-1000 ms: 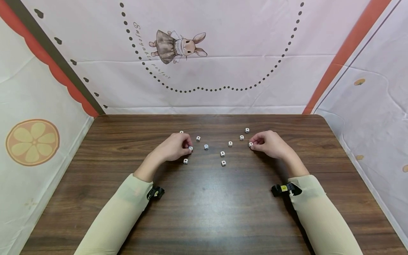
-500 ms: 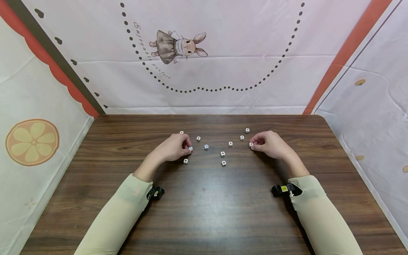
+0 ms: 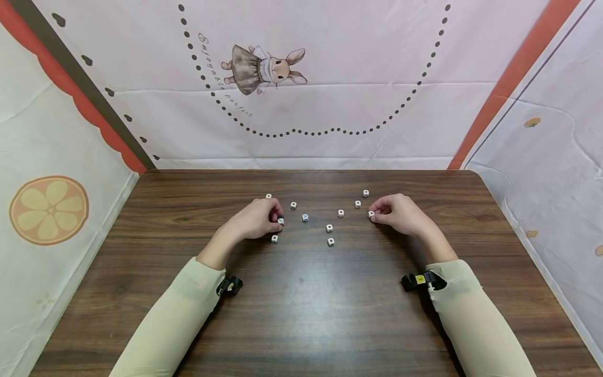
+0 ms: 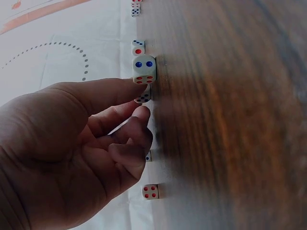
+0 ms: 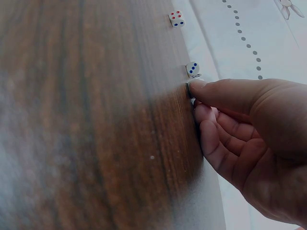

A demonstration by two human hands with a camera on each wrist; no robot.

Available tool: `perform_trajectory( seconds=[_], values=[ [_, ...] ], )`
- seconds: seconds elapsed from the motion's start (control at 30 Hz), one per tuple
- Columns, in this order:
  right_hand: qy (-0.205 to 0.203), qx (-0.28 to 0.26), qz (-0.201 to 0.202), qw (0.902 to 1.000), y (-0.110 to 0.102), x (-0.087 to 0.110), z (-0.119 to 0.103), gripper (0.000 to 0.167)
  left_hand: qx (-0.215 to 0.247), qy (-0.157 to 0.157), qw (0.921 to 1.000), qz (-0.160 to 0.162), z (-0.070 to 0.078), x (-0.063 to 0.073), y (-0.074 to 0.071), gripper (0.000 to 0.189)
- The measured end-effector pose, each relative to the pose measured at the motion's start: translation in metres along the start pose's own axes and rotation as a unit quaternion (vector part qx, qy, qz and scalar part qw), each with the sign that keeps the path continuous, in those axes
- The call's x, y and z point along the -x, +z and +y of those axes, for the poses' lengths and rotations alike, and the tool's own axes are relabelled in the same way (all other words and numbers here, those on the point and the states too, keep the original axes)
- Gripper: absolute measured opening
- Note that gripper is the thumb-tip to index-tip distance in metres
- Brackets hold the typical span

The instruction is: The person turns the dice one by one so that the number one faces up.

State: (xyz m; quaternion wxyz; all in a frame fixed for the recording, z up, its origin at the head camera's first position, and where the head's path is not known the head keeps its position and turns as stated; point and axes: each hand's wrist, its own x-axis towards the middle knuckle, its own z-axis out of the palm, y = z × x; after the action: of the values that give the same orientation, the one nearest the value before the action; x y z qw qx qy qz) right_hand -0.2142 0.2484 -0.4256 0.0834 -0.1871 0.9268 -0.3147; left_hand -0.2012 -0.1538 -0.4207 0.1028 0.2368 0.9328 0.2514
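My left hand (image 3: 256, 218) pinches a small white die (image 3: 280, 221) between thumb and fingertips, low at the tabletop. In the left wrist view, a larger-looking die (image 4: 144, 70) with two blue pips overlaps the thumb tip. Just nearer than that hand lies one die (image 3: 275, 239), and another die (image 3: 268, 196) shows beyond its knuckles. On the other side, my right hand (image 3: 400, 213) holds a white die (image 3: 371, 214) with thumb and finger; the thumb hides most of it in the right wrist view. Beside that thumb tip stands a die (image 5: 193, 68) showing blue pips.
Between the hands, several more dice lie spread on the brown wooden table (image 3: 301, 314), among them a die (image 3: 305, 218) with five pips up and a die (image 3: 331, 242) nearest the front. Two dice sit behind my right fingers. A printed curtain (image 3: 330, 104) hangs behind the table.
The die in my left fingers has shifted very slightly left and toward me, with its top face turned a little. My right hand and the loose dice stay where they were.
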Motion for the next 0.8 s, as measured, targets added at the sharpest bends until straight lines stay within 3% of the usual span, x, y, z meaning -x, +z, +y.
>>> perform_trajectory(
  seconds=[0.33,0.53,0.8],
  values=[
    [0.003,-0.003,-0.001,1.0000,0.0001,0.0004,0.0007,0.010,-0.012,0.077,0.9968,-0.014,0.0010,0.0001,-0.0017,0.037],
    [0.002,-0.005,-0.002,1.0000,0.0009,-0.0001,0.0021,0.010,-0.026,0.066,0.9973,-0.022,0.0018,-0.0002,-0.0003,0.025],
    [-0.001,-0.002,-0.001,1.0000,0.0007,-0.0007,0.0018,0.011,-0.011,0.053,0.9984,-0.018,0.0015,-0.0017,0.0007,0.016]
  ],
)
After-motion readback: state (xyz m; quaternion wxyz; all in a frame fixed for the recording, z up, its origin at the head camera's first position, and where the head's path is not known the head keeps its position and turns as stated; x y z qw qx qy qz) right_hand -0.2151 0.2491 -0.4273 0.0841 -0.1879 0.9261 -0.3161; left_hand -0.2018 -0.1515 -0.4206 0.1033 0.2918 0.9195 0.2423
